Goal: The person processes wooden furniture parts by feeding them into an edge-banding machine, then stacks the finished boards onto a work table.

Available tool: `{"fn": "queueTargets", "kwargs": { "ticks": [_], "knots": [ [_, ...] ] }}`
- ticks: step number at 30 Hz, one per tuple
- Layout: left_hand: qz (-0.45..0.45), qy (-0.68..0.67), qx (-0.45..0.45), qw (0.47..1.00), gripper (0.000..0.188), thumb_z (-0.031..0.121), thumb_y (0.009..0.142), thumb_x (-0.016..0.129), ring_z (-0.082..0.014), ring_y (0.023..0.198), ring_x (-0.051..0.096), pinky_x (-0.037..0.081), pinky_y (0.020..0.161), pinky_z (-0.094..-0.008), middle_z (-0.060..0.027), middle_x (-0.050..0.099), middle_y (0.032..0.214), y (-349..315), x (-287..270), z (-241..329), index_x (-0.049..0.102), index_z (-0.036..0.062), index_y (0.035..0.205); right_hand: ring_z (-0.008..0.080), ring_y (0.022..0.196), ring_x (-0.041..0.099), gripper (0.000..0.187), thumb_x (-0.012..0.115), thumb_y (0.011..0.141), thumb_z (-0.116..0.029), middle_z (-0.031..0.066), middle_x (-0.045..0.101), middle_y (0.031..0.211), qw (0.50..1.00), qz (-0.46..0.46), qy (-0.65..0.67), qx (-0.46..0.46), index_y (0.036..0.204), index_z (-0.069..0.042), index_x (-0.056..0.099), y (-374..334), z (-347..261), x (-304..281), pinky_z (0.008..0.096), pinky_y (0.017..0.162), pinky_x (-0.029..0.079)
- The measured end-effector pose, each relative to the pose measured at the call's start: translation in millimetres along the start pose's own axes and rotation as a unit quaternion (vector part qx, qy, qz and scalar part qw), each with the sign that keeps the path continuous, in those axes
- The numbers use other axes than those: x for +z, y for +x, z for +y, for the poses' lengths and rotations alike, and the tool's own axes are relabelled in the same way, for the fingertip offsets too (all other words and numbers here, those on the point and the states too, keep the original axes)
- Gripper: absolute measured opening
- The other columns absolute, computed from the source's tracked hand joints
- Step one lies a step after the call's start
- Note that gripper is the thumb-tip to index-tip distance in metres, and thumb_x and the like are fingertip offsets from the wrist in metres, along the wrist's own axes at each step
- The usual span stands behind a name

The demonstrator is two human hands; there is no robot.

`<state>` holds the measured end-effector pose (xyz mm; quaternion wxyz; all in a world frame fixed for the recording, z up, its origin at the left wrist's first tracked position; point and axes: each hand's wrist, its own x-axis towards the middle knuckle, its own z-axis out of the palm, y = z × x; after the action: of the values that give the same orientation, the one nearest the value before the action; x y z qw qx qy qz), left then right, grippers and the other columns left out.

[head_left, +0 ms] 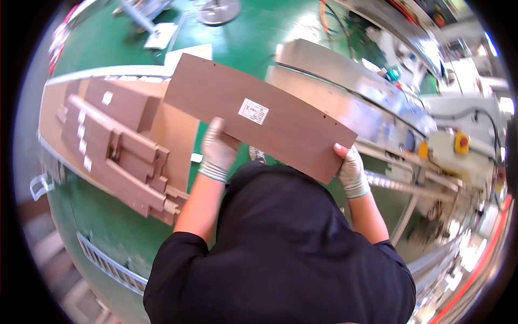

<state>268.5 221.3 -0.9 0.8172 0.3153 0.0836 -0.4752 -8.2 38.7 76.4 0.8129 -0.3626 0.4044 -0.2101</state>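
Observation:
A long brown board (291, 124) slants across in front of me, its left end farther away than its right. It carries a white printed label (253, 111) near its middle and a few small dark holes along the far edge. My left hand (218, 154), in a pale glove and slightly blurred, is closed at the near edge, left of the label; its fingers are partly hidden. My right hand (350, 168), gloved with a bare thumb tip showing, grips the right end, thumb on top and the other fingers hidden beneath.
On the left, a cardboard-topped table (178, 129) bears stacked brown boards (89, 129) with white labels. A metal-topped machine or conveyor (324, 81) stands ahead to the right. Farther right is a yellow box with a red button (462, 142). The floor (248, 38) is green.

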Motion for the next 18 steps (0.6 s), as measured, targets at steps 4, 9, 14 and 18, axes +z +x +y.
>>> {"fn": "queueTargets", "kwargs": {
  "ticks": [4,9,14,18],
  "knots": [
    [-0.007,0.013,-0.020,1.000,0.042,0.028,0.105,0.058,-0.0238,0.125,0.061,0.049,0.107,-0.0422,-0.0084,0.064,0.137,72.1,10.8,25.2,0.057,0.0040,0.139,0.0256,0.118,0.064,0.061,0.074,0.085,-0.023,0.0126,0.066,0.129,0.995,0.098,0.018,-0.022,0.138,0.002,0.056,-56.8,-17.8,-78.0,0.0402,0.101,0.051],
    [-0.130,0.140,0.035,0.981,0.042,0.023,0.106,0.057,-0.0253,0.118,0.065,0.058,0.095,-0.0435,-0.0096,0.065,0.131,122.6,97.9,-31.4,0.050,0.0072,0.145,0.0256,0.124,0.060,0.060,0.073,0.089,-0.023,0.0112,0.064,0.134,0.956,0.246,0.125,-0.103,0.141,0.000,0.054,-107.2,25.3,-136.1,0.0425,0.108,0.048],
    [-0.173,0.289,-0.001,0.942,0.029,0.023,0.103,0.066,-0.0215,0.108,0.066,0.060,0.081,-0.0422,-0.0054,0.068,0.119,142.3,153.4,-164.1,0.059,0.0133,0.130,0.0269,0.120,0.062,0.053,0.071,0.095,-0.027,0.0105,0.065,0.133,0.837,0.435,0.282,-0.174,0.139,-0.002,0.057,-172.2,120.2,-186.3,0.0434,0.106,0.049],
    [-0.269,0.330,-0.208,0.881,0.028,0.019,0.107,0.057,-0.0250,0.098,0.073,0.063,0.084,-0.0430,-0.0111,0.072,0.115,139.5,181.0,-224.2,0.062,0.0049,0.131,0.0327,0.122,0.062,0.053,0.066,0.098,-0.034,0.0141,0.064,0.135,0.785,0.461,0.373,-0.179,0.141,-0.004,0.056,-221.4,173.2,-198.8,0.0486,0.107,0.049]
  ]
}}
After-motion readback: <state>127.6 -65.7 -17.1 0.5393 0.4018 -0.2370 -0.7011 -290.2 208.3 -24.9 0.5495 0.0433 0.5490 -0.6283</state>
